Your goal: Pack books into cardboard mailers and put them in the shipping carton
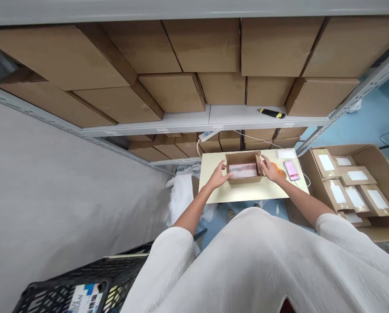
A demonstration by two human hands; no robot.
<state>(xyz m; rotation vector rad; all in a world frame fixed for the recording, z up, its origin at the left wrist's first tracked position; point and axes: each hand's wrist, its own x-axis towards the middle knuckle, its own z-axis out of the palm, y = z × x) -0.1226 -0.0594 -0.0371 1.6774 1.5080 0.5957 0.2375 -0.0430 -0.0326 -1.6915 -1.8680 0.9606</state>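
Observation:
A small open cardboard box (242,181) stands on the pale yellow table, and a wrapped pinkish package (243,170) lies inside it. My left hand (218,176) grips the box's left end, with the thumb at the front corner and the fingers along the side. At the opposite end, my right hand (270,169) has its fingers closed on the right wall and its raised flap. Just beside my right hand is an orange tape dispenser (277,168), partly hidden behind it. The undersides of both hands' fingers are hard to see.
Metal shelving with several cardboard boxes (202,45) rises behind the table (214,198). A utility knife (272,113) lies on the shelf. A phone (291,170) is on the table's right side. Labelled parcels fill a large carton (385,187) at right; a black crate (51,293) stands lower left.

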